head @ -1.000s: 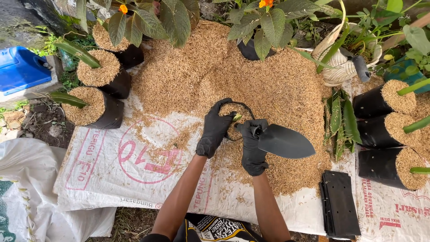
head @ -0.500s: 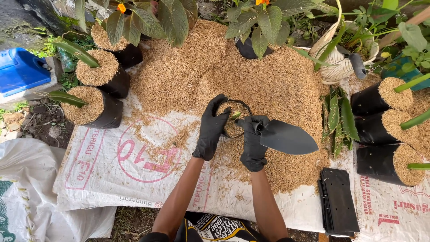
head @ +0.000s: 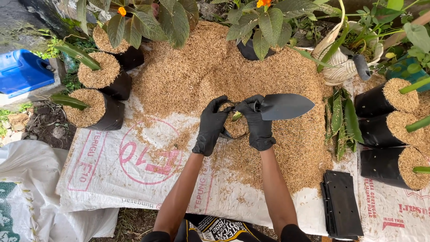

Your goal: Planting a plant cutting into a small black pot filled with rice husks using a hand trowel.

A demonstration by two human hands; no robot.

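Two gloved hands meet over the husk heap. We note the left hand gripping the near-left rim of a small black planting bag, fingers curled over its edge. Our right hand is clamped on the handle of a black trowel, whose blade points right, level, just beyond the bag's far-right rim. The bag sits between both hands, partly filled with rice husk, a green cutting showing inside. Filled black bags stand at right, others at left, folded empty bags near right, all on white sacking.
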